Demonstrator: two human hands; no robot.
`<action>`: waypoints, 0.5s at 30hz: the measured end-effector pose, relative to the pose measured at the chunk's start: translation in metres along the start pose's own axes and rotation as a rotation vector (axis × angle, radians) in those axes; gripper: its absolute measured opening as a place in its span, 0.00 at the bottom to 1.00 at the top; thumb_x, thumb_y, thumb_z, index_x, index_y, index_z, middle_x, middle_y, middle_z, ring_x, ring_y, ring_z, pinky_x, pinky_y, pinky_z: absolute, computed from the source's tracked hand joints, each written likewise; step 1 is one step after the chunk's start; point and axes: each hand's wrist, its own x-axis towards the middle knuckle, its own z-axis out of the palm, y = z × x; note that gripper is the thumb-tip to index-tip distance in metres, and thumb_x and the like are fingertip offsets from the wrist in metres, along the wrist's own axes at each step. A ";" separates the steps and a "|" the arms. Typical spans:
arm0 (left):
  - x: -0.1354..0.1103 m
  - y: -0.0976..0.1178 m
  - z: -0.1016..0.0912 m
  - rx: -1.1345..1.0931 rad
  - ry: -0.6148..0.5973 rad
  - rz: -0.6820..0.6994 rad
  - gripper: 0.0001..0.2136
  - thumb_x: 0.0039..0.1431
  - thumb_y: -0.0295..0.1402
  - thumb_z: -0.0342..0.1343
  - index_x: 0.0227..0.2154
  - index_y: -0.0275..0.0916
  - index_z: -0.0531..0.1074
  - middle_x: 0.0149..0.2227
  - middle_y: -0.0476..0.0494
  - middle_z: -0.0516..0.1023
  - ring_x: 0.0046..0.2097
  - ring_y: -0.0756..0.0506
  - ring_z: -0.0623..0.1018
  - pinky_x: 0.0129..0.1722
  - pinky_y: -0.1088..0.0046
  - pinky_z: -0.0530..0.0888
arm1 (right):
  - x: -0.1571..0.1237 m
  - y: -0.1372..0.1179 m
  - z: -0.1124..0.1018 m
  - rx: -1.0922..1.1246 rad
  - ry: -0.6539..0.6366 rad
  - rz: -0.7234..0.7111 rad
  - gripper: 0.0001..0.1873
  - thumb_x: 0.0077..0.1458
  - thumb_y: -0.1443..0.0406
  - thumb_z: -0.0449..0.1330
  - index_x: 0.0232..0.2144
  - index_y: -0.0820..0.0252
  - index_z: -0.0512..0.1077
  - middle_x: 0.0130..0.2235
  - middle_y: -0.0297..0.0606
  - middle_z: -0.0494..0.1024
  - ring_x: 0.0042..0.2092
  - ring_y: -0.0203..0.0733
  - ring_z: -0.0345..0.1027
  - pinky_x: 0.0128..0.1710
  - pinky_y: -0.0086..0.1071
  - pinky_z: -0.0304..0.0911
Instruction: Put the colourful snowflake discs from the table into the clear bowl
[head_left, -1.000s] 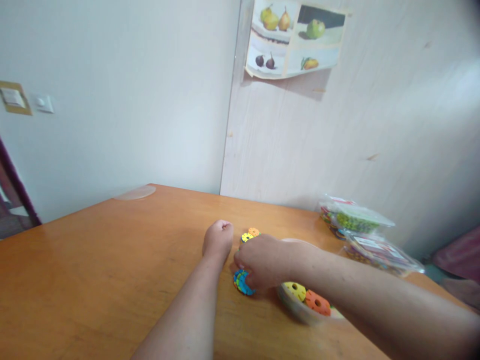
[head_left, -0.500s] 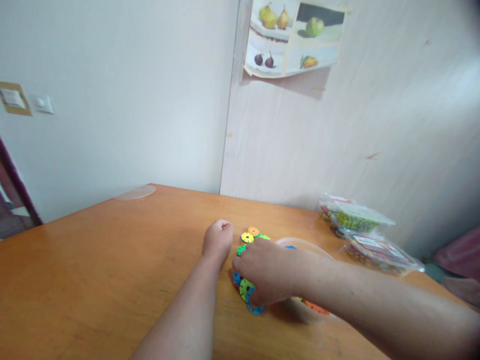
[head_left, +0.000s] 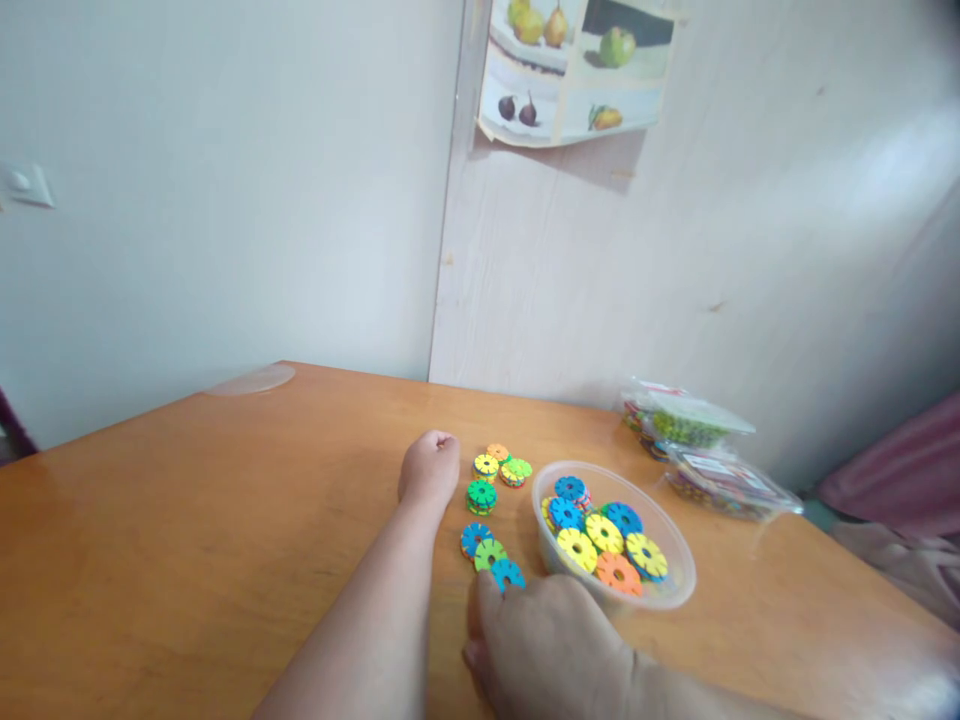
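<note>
My left hand point(head_left: 429, 467) rests on the wooden table point(head_left: 187, 520) as a closed fist, just left of a group of coloured plastic discs point(head_left: 499, 468). My right hand point(head_left: 544, 645) lies low near the front, back of the hand up, fingertips close to a row of three discs point(head_left: 491, 556) in blue, green and blue. Its fingers look loosely spread and hold nothing visible. A clear plastic bowl point(head_left: 671, 595) holding several blue, yellow and orange discs stands right of the row.
Clear bags point(head_left: 701, 440) of coloured pieces lie at the table's far right by the wall. A clear lid point(head_left: 251, 379) sits at the far left edge. A fruit poster point(head_left: 574, 70) hangs on the wall.
My right hand has pulled back toward me, off the discs, leaving a row of three on the table and uncovering the bowl. The view shifted a little. My left fist stays put.
</note>
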 end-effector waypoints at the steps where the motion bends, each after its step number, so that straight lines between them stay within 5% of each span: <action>1: 0.000 0.001 0.000 0.005 -0.001 -0.001 0.11 0.54 0.38 0.51 0.31 0.42 0.78 0.29 0.43 0.81 0.32 0.43 0.77 0.29 0.71 0.65 | -0.001 -0.002 0.005 -0.007 0.001 0.078 0.15 0.59 0.62 0.56 0.43 0.68 0.72 0.29 0.49 0.79 0.29 0.48 0.76 0.25 0.33 0.66; 4: -0.001 0.003 -0.002 0.016 -0.002 0.002 0.11 0.54 0.39 0.51 0.31 0.42 0.77 0.29 0.43 0.81 0.32 0.43 0.78 0.29 0.71 0.65 | -0.001 -0.003 0.010 -0.026 0.038 0.239 0.19 0.60 0.60 0.55 0.48 0.69 0.70 0.32 0.52 0.78 0.31 0.49 0.77 0.27 0.34 0.67; 11: -0.001 0.001 -0.003 0.017 -0.003 0.007 0.13 0.54 0.41 0.50 0.33 0.42 0.78 0.30 0.42 0.82 0.33 0.42 0.78 0.29 0.71 0.66 | -0.011 0.003 0.006 -0.071 -0.017 0.150 0.11 0.58 0.66 0.54 0.34 0.59 0.78 0.34 0.49 0.77 0.33 0.52 0.76 0.24 0.36 0.66; 15: 0.000 0.001 -0.003 0.016 -0.009 0.014 0.13 0.53 0.41 0.51 0.32 0.43 0.78 0.31 0.43 0.82 0.33 0.42 0.78 0.28 0.71 0.66 | -0.019 0.004 0.005 0.001 0.005 0.269 0.14 0.61 0.62 0.52 0.36 0.61 0.77 0.33 0.48 0.78 0.33 0.53 0.76 0.26 0.37 0.67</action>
